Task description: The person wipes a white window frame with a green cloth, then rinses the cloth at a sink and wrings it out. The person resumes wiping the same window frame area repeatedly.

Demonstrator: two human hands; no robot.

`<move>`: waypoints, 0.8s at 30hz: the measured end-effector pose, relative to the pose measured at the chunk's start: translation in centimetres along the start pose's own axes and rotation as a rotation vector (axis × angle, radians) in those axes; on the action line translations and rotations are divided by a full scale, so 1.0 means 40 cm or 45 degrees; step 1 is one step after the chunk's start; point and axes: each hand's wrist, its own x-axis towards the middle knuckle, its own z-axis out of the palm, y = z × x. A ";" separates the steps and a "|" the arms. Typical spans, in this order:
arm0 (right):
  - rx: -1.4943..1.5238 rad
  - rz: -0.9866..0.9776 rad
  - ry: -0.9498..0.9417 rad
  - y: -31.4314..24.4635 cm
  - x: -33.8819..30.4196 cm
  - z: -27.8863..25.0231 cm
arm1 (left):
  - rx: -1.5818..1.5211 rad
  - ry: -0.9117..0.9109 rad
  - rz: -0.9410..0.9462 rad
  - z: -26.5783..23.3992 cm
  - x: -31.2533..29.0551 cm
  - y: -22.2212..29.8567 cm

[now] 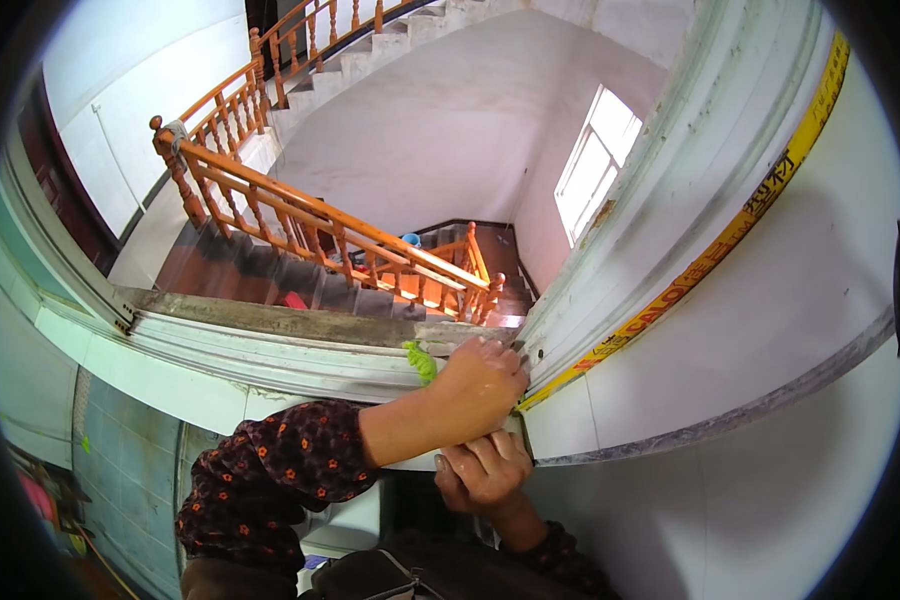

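Note:
My left hand (485, 385) is at the lower right corner of the white window frame (270, 343), its fingers curled in and pressed together against the corner. Whatever those fingers may hold is hidden. Just below it, my right hand (487, 472) is closed at the sill's inner edge, fingers bent; what may be in them does not show. A bright green crumpled piece (420, 362), leaf-like, lies on the frame's bottom rail beside my left wrist. Yellow printed tape (705, 255) runs down the upright jamb (660, 190) to the corner near my hands.
Beyond the opening is a stairwell with an orange wooden railing (300, 215) and dark steps (260, 268). A bright window (598, 160) is in its far wall. A white wall (760, 340) rises at my right. Tiled flooring (130, 470) shows at lower left.

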 end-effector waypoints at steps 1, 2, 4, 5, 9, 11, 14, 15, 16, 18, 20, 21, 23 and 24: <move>-0.006 0.010 -0.002 0.001 -0.004 0.001 | -0.040 0.105 -0.067 -0.007 -0.013 -0.003; -0.011 0.019 -0.004 0.000 -0.008 0.003 | -0.078 0.210 -0.136 -0.018 -0.027 -0.007; -0.011 0.015 -0.013 0.004 -0.013 0.002 | -0.344 0.234 -0.302 -0.072 -0.018 -0.046; -0.013 0.014 -0.017 0.008 -0.015 0.002 | -0.478 0.246 -0.382 -0.105 -0.012 -0.066; -0.045 -0.011 0.020 0.015 -0.011 0.007 | -0.623 -0.064 -0.112 -0.150 -0.054 -0.066; -0.045 -0.016 -0.010 0.009 -0.007 0.001 | -0.527 -0.105 -0.016 -0.139 -0.067 -0.052; -0.074 -0.006 -0.007 0.003 -0.005 0.000 | -0.315 -0.197 0.021 -0.124 -0.066 -0.039; -0.069 -0.005 -0.009 0.004 -0.006 0.000 | -0.251 -0.185 -0.020 -0.123 -0.058 -0.033; -0.065 -0.004 -0.011 0.005 -0.006 0.000 | -0.186 -0.173 -0.061 -0.126 -0.049 -0.027; -0.063 -0.004 -0.018 0.007 -0.007 0.001 | -0.116 -0.140 -0.089 -0.118 -0.040 -0.022; -0.067 -0.005 -0.028 0.008 -0.008 0.001 | -0.104 -0.098 -0.064 -0.099 -0.039 -0.026; -0.069 -0.003 -0.030 0.007 -0.008 0.001 | -0.178 -0.123 0.002 -0.089 -0.043 -0.036; -0.069 -0.002 -0.033 0.005 -0.007 0.001 | -0.324 -0.171 0.132 -0.077 -0.060 -0.062; -0.070 -0.008 -0.011 0.007 -0.007 0.003 | -0.403 -0.159 0.096 -0.085 -0.061 -0.069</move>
